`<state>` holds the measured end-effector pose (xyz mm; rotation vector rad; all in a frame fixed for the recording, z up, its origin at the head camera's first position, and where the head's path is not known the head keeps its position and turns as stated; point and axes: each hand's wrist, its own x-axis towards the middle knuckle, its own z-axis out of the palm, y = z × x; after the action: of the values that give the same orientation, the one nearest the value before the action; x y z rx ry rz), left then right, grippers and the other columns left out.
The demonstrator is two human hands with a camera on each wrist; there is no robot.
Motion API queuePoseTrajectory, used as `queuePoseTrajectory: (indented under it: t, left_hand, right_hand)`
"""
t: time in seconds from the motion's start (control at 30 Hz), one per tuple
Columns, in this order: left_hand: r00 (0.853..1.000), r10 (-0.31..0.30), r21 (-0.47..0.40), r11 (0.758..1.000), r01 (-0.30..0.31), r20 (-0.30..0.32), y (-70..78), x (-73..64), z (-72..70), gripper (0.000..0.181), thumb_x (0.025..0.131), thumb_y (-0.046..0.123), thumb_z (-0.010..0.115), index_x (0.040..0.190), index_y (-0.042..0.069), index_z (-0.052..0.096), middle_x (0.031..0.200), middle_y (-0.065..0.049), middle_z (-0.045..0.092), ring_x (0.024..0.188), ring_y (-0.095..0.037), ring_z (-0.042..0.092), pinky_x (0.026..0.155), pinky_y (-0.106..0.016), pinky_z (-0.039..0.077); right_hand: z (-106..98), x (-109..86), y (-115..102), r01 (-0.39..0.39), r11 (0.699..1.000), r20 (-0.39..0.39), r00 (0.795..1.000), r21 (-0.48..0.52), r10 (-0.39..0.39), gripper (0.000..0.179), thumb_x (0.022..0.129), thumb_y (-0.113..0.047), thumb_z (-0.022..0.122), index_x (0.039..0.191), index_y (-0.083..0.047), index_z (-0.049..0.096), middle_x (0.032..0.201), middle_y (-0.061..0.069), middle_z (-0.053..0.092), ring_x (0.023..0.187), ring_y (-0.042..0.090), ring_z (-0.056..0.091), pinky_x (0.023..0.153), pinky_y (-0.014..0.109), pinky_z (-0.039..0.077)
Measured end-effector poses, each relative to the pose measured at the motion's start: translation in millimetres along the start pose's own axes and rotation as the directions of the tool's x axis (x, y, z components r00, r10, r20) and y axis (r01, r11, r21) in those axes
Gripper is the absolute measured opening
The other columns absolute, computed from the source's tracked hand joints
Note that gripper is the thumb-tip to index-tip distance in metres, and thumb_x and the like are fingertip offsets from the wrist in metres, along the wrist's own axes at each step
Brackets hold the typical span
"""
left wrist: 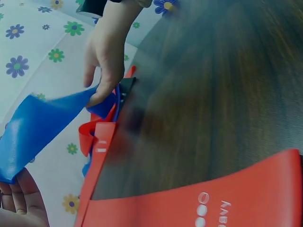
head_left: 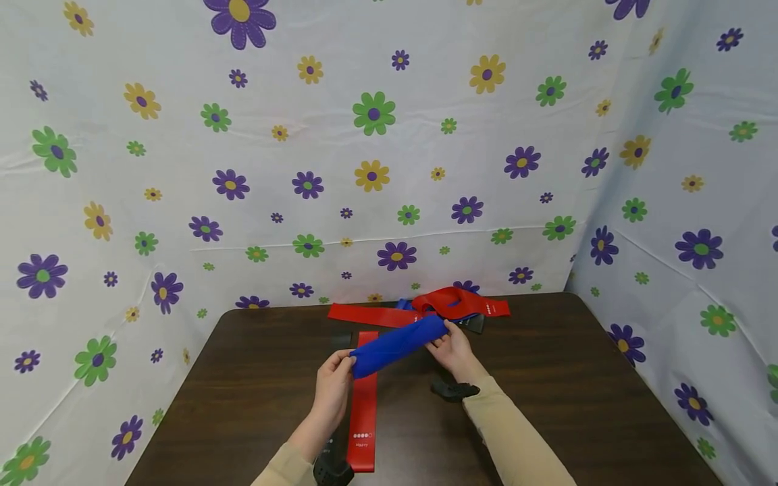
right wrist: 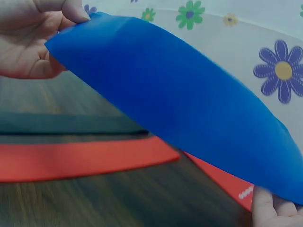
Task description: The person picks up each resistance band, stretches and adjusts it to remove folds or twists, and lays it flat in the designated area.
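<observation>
A blue resistance band (head_left: 398, 346) is stretched slantwise above the table, its right end higher in the head view. My left hand (head_left: 333, 385) pinches its left end between thumb and fingers. At the other end my right hand (head_left: 454, 352) grips the band, thumb on top in the left wrist view. The band looks flat and smooth in the right wrist view, and no print shows on its visible face. Below it a red resistance band (head_left: 363, 412) marked "Heavy" lies lengthwise on the table, partly covered by the blue one.
Beside the flat red band lies a black band (right wrist: 71, 124), mostly hidden by my left arm in the head view. Loosely heaped red, blue and black bands (head_left: 450, 302) lie at the back of the dark wooden table (head_left: 565, 391). A flower-print cloth (head_left: 425, 135) hangs behind.
</observation>
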<state>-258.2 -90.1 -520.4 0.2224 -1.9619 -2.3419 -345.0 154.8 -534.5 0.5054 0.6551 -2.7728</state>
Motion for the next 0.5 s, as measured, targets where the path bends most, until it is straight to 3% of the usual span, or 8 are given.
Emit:
queuePoseTrajectory:
  t: [0.2, 0.5]
  left_hand:
    - [1.0, -0.023, -0.012, 1.0, 0.022, -0.015, -9.3, -1.8, -7.2, 0.022, 0.098, 0.009, 0.052, 0.107, -0.008, 0.062, 0.097, -0.011, 0.061, 0.086, -0.023, 0.056, 0.078, -0.027, 0.05]
    - [0.998, -0.053, 0.055, 0.997, 0.054, -0.017, -20.8, -5.7, -17.9, 0.027, 0.099, 0.017, 0.054, 0.111, -0.006, 0.062, 0.097, -0.011, 0.063, 0.085, -0.021, 0.058, 0.079, -0.032, 0.051]
  right_hand:
    - [-16.3, -5.7, -3.6, 0.03, 0.997, -0.037, 0.999, -0.072, -0.033, 0.071, 0.106, -0.02, 0.035, 0.152, -0.009, -0.018, 0.16, 0.011, -0.016, 0.146, 0.03, -0.005, 0.116, 0.045, 0.002]
    - [-41.1, -11.5, -9.0, 0.062, 0.986, -0.037, 0.997, -0.158, -0.068, 0.076, 0.104, -0.015, 0.04, 0.151, -0.006, -0.019, 0.157, 0.012, -0.023, 0.144, 0.031, -0.012, 0.115, 0.047, 0.001]
